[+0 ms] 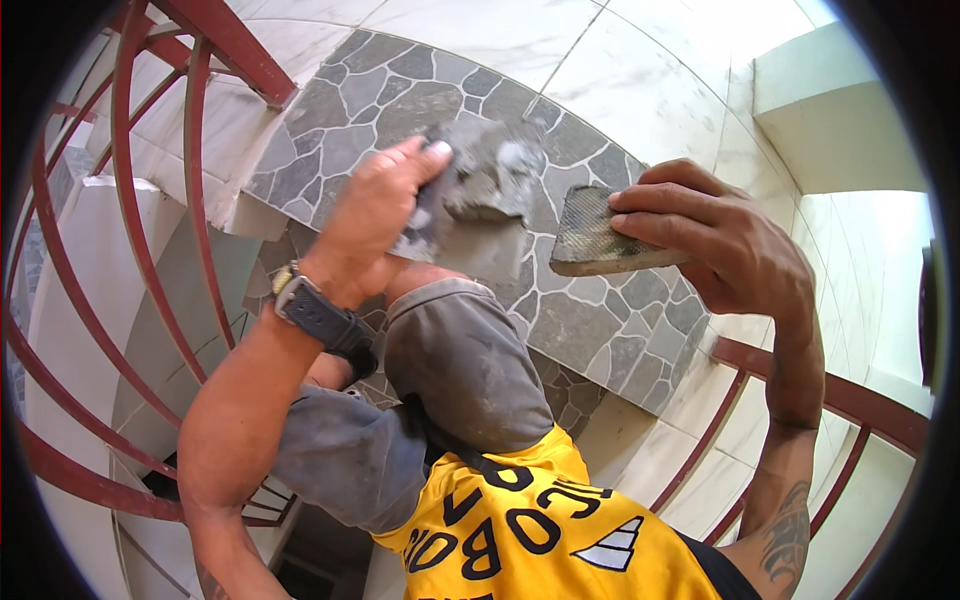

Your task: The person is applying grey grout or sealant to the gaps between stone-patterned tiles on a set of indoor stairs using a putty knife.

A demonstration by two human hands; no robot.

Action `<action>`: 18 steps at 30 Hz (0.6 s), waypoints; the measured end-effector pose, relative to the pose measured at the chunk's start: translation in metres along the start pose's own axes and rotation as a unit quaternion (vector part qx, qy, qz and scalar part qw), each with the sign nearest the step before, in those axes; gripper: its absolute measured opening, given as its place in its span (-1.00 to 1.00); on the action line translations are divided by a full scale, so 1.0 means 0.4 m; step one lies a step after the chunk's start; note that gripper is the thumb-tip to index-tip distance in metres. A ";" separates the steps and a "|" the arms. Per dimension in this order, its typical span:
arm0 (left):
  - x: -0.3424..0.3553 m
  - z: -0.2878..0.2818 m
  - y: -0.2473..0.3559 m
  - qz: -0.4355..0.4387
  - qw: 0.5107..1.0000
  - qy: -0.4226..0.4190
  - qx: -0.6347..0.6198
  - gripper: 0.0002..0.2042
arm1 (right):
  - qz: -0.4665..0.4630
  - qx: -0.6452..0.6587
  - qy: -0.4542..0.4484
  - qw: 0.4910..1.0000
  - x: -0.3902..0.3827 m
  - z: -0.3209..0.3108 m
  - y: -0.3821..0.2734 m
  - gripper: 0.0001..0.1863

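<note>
Overhead, left hand [375, 215] fingers clamped on mortar-laden trowel [480, 185], right hand [725, 250] gripping stone piece [595, 235], red railing [150, 250] alongside

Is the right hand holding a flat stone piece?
Yes, the right hand grips a flat stone piece by its edge, while the left hand holds a trowel loaded with grey mortar.

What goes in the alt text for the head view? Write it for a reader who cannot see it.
A person's left hand holds a trowel loaded with grey mortar, while the right hand holds a flat stone piece with a ridged underside. Below them are steps clad in irregular grey stone, with a red metal railing curving around.
</note>
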State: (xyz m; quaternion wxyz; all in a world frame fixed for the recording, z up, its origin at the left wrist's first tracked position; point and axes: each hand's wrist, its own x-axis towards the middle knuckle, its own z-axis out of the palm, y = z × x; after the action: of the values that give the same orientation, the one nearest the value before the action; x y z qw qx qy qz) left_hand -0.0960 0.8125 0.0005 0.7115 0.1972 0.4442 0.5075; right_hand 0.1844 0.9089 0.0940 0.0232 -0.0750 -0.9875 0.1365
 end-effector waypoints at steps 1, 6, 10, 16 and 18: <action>0.000 -0.004 0.014 0.025 0.999 0.030 0.006 -0.78 | 0.005 0.071 0.005 0.997 -0.016 0.012 0.024 -0.39; -0.035 -0.012 0.031 0.036 0.999 0.005 -0.005 -0.77 | 0.329 0.308 -0.020 0.892 -0.095 0.060 0.084 -0.57; -0.049 0.006 0.027 0.022 0.999 0.027 0.011 -0.76 | 0.357 0.464 0.067 0.808 -0.146 0.134 0.155 -0.62; -0.060 -0.017 0.023 0.000 1.000 0.017 0.026 -0.69 | 0.509 0.081 0.030 0.857 -0.185 0.193 0.329 -0.68; -0.061 -0.014 0.023 0.006 0.999 0.025 0.022 -0.68 | 0.487 0.015 0.016 0.873 -0.194 0.236 0.373 -0.71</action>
State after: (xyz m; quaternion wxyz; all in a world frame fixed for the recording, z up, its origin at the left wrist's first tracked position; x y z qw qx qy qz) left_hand -0.1080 0.7933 0.0148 0.6923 0.2029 0.4719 0.5068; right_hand 0.2760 1.0139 -0.0396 -0.0293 -0.5480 -0.8234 0.1445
